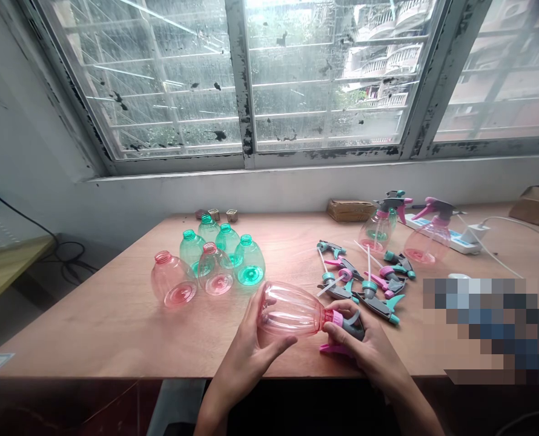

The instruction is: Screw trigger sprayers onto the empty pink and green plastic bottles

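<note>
A pink clear plastic bottle [290,312] lies on its side over the table's front edge. My left hand [246,351] cups its base, fingers curled around it. My right hand [364,348] grips the grey and pink spray head [349,330] at the bottle's neck. Just beyond my right hand lies a pile of loose spray heads [364,278] in teal, pink and grey.
Several empty teal and pink bottles [215,263] lie clustered at centre left on the wooden table [115,321]. Two assembled spray bottles [406,233] stand at back right by a white power strip [460,239] and a small brown box [351,210]. A blurred patch covers the right front.
</note>
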Demonstrator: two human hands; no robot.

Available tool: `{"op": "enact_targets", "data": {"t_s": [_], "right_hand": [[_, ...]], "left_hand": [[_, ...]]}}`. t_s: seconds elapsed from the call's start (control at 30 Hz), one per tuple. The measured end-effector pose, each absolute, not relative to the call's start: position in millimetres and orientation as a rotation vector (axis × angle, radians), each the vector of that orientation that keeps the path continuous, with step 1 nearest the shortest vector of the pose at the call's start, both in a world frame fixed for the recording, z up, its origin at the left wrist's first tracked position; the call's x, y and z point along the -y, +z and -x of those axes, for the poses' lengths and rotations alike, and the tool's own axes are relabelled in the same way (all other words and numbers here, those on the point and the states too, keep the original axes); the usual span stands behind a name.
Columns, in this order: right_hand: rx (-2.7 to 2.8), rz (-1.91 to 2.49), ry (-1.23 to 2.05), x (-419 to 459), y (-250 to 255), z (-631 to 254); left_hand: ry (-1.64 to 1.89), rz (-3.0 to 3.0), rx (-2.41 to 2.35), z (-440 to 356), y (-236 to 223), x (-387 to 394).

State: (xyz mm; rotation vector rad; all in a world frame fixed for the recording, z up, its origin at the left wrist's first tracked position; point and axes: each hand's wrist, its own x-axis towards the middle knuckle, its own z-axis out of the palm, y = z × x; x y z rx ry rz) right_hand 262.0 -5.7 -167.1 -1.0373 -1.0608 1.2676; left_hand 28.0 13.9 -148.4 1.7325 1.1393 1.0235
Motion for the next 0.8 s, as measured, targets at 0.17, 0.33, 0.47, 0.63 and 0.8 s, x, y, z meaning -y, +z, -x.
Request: {"op": "enact_targets", "data": {"t_s": [0.17,0.33,0.47,0.63,0.8], "right_hand": [[1.062,1.046,1.26,5.4,-166.7,-262.3],[1.065,1.051,1.258,5.9,-165.9,-261.9],[1.058,1.057,1.247,6.6,-164.7,-260.5],[1.057,1.062,1.246,6.8,-164.2,-260.1],[1.074,1.052,1.249,6.6,-164.8,-261.1]], "left_hand": [[1.031,-1.74,-1.14,-29.1,-147.6,-14.2],[1.03,-1.721,-1.129,-29.6,-145.5,-13.5],[1.026,-1.72,-1.133,-29.7,-145.0,-13.2],[1.027,-1.721,-1.125,-30.1,-144.5,-13.3],[1.02,-1.728,-1.133,-29.2,-145.8,-13.6]]}}
